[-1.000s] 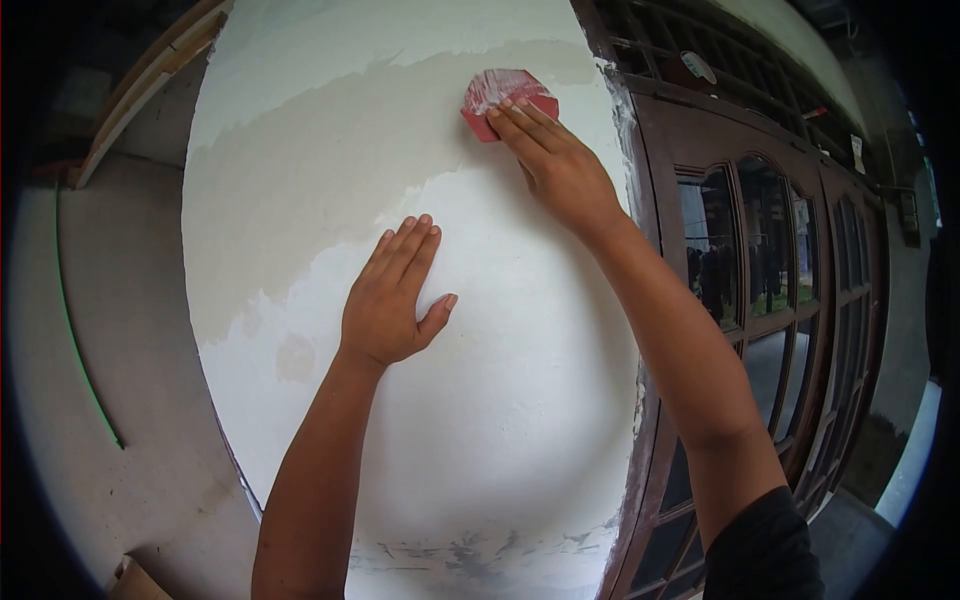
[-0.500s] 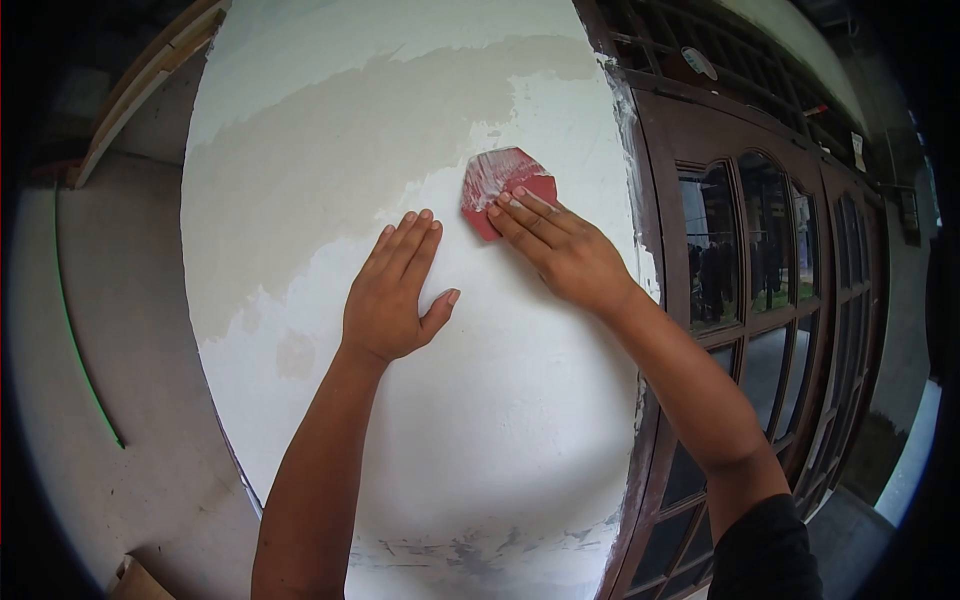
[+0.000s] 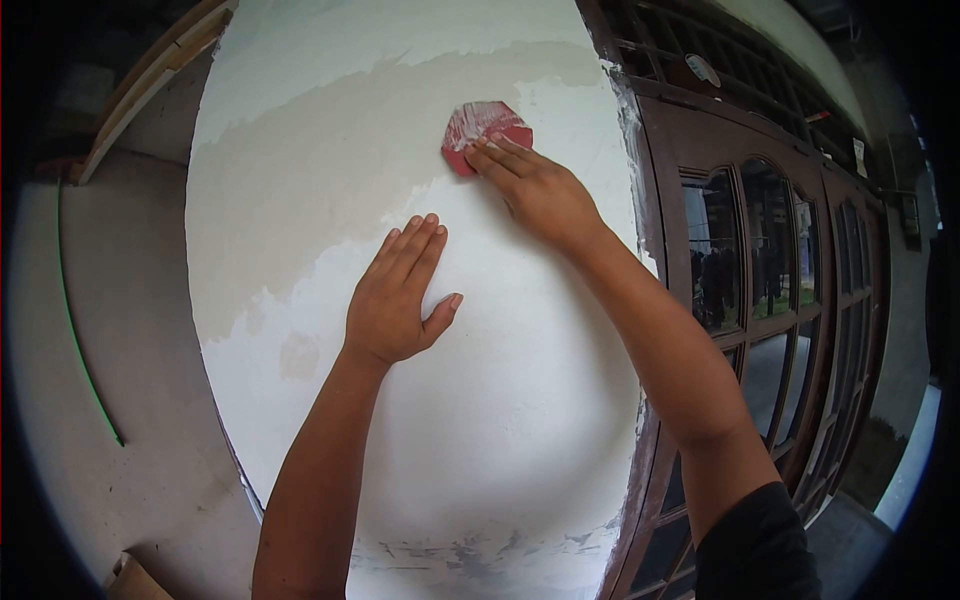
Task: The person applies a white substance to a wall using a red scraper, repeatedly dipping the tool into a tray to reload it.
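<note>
My left hand (image 3: 393, 300) lies flat against the white wall (image 3: 490, 370), fingers stretched upward and thumb out to the side, with nothing in it. Higher up and to the right, my right hand (image 3: 545, 195) presses a flat red putty spreader (image 3: 465, 135) to the wall. White paste smears the spreader's face, and its lower right part is under my fingers; the thumb is hidden. The spreader sits over the border between a greyish-beige patch (image 3: 310, 170) and the whiter coat below.
A brown wooden door with glass panes (image 3: 765, 240) stands right of the wall, its frame edge spattered white. On the left are a bare grey wall (image 3: 140, 300), a thin green line (image 3: 75, 330) and a wooden beam (image 3: 150, 80). Dark smudges (image 3: 480, 550) mark the lower wall.
My right hand has moved up and slightly left along the wall with the red spreader, onto the beige patch. My left hand has stayed nearly in place.
</note>
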`<state>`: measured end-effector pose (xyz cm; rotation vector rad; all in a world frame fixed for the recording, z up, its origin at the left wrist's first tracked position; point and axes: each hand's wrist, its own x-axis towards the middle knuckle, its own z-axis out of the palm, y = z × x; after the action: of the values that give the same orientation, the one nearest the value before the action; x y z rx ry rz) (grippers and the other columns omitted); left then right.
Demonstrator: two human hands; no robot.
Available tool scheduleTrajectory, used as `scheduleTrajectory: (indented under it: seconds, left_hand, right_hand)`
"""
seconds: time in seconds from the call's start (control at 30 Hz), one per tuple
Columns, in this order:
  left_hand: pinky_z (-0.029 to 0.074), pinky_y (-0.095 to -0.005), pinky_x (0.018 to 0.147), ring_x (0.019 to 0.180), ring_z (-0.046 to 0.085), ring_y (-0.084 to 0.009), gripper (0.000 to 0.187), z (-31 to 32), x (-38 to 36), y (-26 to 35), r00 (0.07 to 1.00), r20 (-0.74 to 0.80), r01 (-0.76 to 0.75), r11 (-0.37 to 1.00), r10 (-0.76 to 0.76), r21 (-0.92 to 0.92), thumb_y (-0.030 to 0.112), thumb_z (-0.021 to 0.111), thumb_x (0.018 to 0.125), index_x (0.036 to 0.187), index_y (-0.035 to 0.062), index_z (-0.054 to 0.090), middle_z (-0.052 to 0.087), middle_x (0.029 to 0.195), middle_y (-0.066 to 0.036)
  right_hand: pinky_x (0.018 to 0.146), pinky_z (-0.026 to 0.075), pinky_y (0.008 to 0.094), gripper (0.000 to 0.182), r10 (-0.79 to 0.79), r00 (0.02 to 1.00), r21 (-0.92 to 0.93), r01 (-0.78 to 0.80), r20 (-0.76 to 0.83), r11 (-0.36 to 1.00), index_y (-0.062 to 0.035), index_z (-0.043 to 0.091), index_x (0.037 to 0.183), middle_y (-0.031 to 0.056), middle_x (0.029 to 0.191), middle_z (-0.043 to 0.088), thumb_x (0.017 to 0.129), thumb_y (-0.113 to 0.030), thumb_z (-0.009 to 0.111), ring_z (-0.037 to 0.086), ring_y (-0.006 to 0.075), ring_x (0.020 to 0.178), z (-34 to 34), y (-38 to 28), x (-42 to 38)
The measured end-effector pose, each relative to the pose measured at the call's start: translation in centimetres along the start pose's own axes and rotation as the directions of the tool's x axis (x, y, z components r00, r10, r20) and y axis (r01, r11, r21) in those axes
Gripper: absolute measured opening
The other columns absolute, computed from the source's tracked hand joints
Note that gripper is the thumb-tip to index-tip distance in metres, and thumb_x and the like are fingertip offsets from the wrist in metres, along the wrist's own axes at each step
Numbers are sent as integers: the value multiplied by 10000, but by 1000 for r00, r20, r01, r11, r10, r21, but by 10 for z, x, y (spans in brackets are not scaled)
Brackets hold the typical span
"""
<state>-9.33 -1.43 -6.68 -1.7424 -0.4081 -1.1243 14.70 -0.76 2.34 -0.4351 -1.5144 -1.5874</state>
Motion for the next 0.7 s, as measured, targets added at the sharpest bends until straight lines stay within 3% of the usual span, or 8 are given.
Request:
scheduleTrajectory:
  seconds: [0.1, 0.2, 0.47, 0.53, 0.7]
  left_hand:
    - [326, -482, 1197, 1432, 423, -364, 683, 2, -1, 0, 1000, 17, 13, 999, -13, -31, 240, 661, 875, 1468, -27, 454, 452, 1535, -199]
    - [327, -481, 1197, 1432, 425, -362, 685, 1, -1, 2, 1000, 22, 22, 999, -22, -22, 243, 666, 875, 1468, -26, 455, 450, 1536, -197]
    - [334, -478, 1193, 1433, 428, -352, 665, 3, -3, -1, 1000, 16, 17, 999, -17, -30, 243, 662, 884, 1466, -14, 469, 459, 1538, -178]
    - [335, -478, 1193, 1432, 429, -351, 662, 3, -2, -2, 1000, 13, 14, 999, -13, -38, 243, 661, 885, 1466, -12, 470, 461, 1537, -175]
    - [335, -477, 1192, 1428, 435, -354, 661, 2, -2, 0, 1000, 12, 16, 999, -15, -31, 230, 663, 882, 1463, -18, 470, 469, 1528, -182]
  right_hand:
    - [1055, 512, 378, 457, -40, 997, 14, 39, 68, 999, -64, 588, 1381, 112, 1350, 652, 927, -106, 555, 594, 268, 1294, -16, -17, -31]
    - [1061, 509, 379, 450, -88, 996, 21, 88, 5, 996, -73, 604, 1367, 92, 1354, 651, 919, -108, 573, 595, 264, 1294, -35, -25, -39]
    - [1032, 525, 364, 447, 7, 980, -42, -16, -200, 999, -102, 608, 1355, 72, 1374, 636, 913, -54, 562, 572, 239, 1317, 10, 28, 61]
    - [1032, 528, 361, 444, 46, 996, -28, -48, -73, 998, -133, 617, 1362, 58, 1361, 646, 926, -58, 590, 585, 218, 1296, 14, 31, 67]
    - [1037, 527, 359, 494, 39, 999, -12, -39, 30, 999, -135, 599, 1389, 57, 1386, 632, 904, -42, 584, 582, 220, 1300, 11, 19, 30]
